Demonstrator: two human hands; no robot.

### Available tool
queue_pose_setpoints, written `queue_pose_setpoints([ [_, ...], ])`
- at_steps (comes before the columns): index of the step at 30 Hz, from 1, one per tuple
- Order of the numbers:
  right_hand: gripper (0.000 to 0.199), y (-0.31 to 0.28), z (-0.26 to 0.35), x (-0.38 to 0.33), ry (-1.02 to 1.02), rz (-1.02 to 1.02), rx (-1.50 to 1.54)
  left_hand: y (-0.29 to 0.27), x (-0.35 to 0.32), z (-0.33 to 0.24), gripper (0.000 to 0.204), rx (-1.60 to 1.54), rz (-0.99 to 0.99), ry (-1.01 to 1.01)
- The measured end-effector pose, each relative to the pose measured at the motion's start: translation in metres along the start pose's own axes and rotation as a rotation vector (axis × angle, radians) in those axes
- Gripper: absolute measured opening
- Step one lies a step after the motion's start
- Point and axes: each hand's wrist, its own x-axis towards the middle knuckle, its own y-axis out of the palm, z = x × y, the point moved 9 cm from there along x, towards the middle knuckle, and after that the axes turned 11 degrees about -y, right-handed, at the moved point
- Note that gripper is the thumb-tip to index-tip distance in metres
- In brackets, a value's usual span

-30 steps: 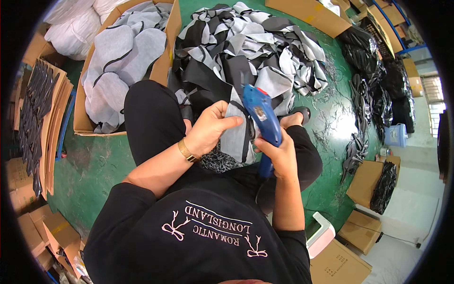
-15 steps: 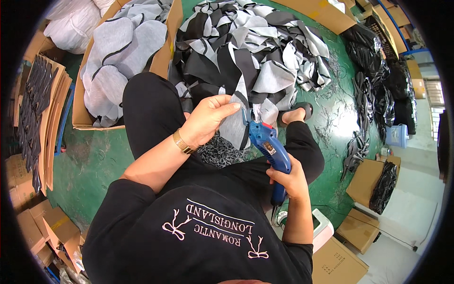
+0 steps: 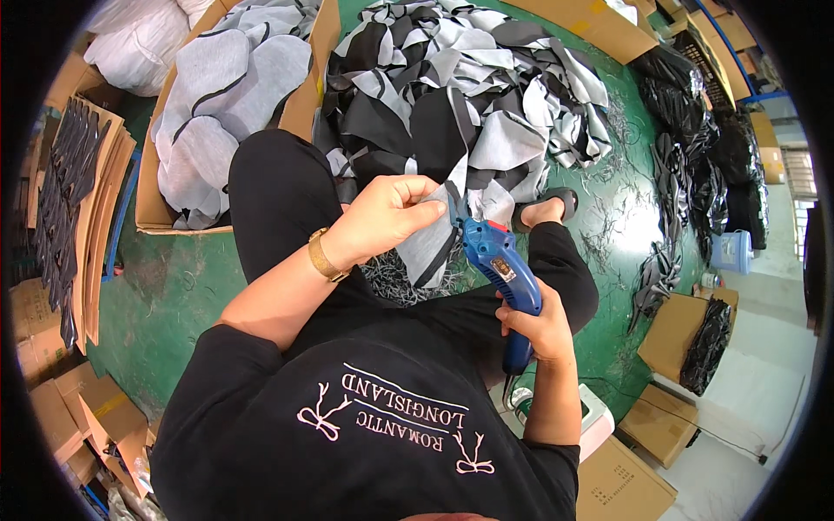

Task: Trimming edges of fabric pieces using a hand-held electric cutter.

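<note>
My left hand (image 3: 375, 224) pinches the upper part of a grey fabric piece (image 3: 428, 250) with a dark edge strip, which hangs down over my lap. My right hand (image 3: 540, 323) is wrapped round the body of blue electric scissors (image 3: 504, 269), whose cord runs down behind the grip. The tool's head meets the edge of the piece just right of my left fingers; the blade is mostly hidden there. Beyond my hands lies a large heap of grey and black fabric pieces (image 3: 508, 141). Thin dark trimmings (image 3: 391, 282) lie below the held piece.
A cardboard box (image 3: 156, 227) of rounded grey fabric pieces (image 3: 208, 161) stands beside my left knee. Black plastic bags (image 3: 738, 165) and a pale blue bucket (image 3: 730, 250) are at the right. Flat cardboard (image 3: 104, 234) leans at the left. Loose trimmings litter the green floor (image 3: 634, 204).
The held fabric piece has swung and turned slightly, its lower tip now further left. Both hands and the electric scissors have shifted a little, the scissors slightly right.
</note>
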Motion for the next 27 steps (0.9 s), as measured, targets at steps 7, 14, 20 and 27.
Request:
queue_pose_setpoints([
  [7, 0.034, -0.004, 0.011, 0.007, -0.011, 0.043, -0.074, 0.005, -0.005, -0.023, 0.008, 0.407, 0.012, 0.178],
  [14, 0.037, 0.006, 0.017, 0.037, -0.071, -0.015, 0.176, -0.01, -0.008, -0.023, 0.017, 0.341, -0.071, 0.062],
  [20, 0.038, -0.019, 0.025, 0.043, -0.205, -0.086, 0.406, -0.117, -0.025, -0.061, 0.013, -0.036, -0.45, 0.35],
  [27, 0.039, -0.029, 0.025, 0.06, -0.24, -0.092, 0.355, -0.361, -0.127, -0.052, 0.036, -0.252, -1.089, 0.454],
])
